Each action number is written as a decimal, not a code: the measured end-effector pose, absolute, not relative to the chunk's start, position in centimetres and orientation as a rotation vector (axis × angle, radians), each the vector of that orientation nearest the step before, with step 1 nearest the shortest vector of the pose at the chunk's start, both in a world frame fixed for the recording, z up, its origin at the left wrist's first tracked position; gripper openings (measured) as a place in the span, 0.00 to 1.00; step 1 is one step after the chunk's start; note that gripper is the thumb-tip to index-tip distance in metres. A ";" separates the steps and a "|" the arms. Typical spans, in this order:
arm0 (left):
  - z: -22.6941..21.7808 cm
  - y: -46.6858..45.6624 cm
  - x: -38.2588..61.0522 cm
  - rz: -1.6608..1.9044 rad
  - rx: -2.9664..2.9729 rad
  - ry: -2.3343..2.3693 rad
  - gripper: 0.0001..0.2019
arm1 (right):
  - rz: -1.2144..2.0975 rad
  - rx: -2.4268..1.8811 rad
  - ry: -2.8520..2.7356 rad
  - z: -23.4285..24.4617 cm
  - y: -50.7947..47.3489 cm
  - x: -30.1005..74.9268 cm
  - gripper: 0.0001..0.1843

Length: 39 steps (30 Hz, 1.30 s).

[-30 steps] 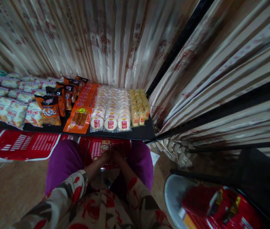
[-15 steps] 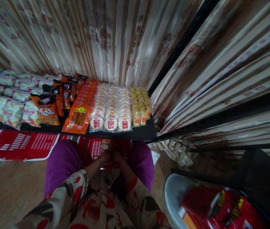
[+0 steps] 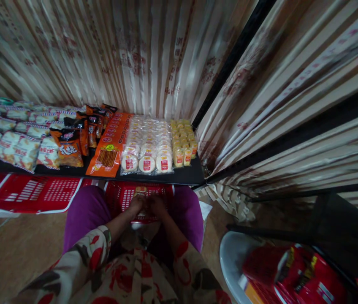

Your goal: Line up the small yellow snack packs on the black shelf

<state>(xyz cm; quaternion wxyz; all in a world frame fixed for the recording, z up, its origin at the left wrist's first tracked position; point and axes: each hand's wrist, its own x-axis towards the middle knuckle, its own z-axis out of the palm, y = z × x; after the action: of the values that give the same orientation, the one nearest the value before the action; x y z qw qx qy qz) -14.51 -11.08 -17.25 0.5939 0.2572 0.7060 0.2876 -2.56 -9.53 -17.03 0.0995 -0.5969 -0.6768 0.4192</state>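
Observation:
My left hand and my right hand meet low between my purple-clad knees, over a red plastic basket on the floor. The fingers are curled close together, and what they hold is too dark and small to make out. A small packet lies in the basket just beyond them. Above the basket a black shelf carries rows of round white cakes in clear wrap, small yellow packets, flat orange packs and orange-black snack bags.
More white snack bags fill the shelf's left part. Another red basket lies under the shelf at left. Striped curtain hangs behind and at right. A white stool with red packages stands at lower right.
My hands have edged slightly forward over the basket and stay together. The view has shifted a little; nothing on the shelf has moved.

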 end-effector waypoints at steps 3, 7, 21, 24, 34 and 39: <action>-16.8 -10.8 -14.7 0.687 0.581 1.611 0.06 | 1.220 -1.771 -1.944 -16.4 -9.7 -2.3 0.16; -15.5 -10.6 -15.0 0.698 0.569 1.578 0.07 | 1.195 -1.775 -1.882 -15.4 -9.9 -1.9 0.18; -10.5 -10.7 -15.5 0.681 0.702 1.423 0.10 | 0.877 -1.561 -2.281 -9.6 -10.5 0.7 0.22; -9.8 -10.4 -15.0 0.682 0.741 1.387 0.08 | 0.843 -1.543 -2.361 -8.6 -10.8 1.2 0.23; -7.9 -10.1 -12.7 0.839 0.831 1.340 0.12 | 0.746 -1.661 -2.326 -5.8 -11.8 2.9 0.23; -7.0 -9.9 -10.8 0.961 0.807 1.206 0.13 | 0.660 -1.774 -2.166 -4.7 -11.9 4.2 0.21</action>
<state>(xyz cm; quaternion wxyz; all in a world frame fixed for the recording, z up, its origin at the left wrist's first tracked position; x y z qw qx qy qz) -10.80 -9.92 -7.01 0.6448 0.3544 0.5297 0.4219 4.24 -11.90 -4.75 0.1320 -0.6113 -0.7465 0.2274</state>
